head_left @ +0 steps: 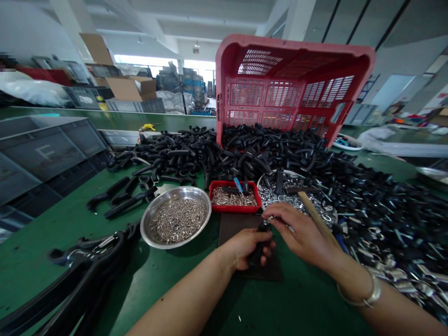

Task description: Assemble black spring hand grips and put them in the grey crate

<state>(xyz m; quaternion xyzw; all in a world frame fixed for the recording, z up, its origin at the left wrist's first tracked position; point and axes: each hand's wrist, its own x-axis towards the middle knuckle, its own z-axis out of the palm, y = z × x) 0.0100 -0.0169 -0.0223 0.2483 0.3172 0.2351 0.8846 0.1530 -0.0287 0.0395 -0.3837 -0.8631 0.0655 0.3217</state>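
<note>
My left hand (pixel 243 247) is wrapped round a black plastic handle (pixel 258 254), held roughly upright over a dark flat pad (pixel 229 228) on the green table. At the handle's upper end, my right hand (pixel 297 228) pinches a small shiny metal piece (pixel 270 218), partly covered by the fingers. A steel bowl (pixel 149 237) of tiny metal pins stands left of the pad. Just behind the pad is a red tray (pixel 234 209) of longer pins, with a black part and a blue strip lying across it. A wooden hammer handle (pixel 315 214) slants behind my right hand.
A pink crate (pixel 294 45) lies tipped on its side, spilling black handles (pixel 182 154) across the back. Rings fill a round dish behind the hammer. Black parts and metal springs (pixel 402 275) heap at right. Larger black frames (pixel 87 270) and grey bins (pixel 45 154) are at left.
</note>
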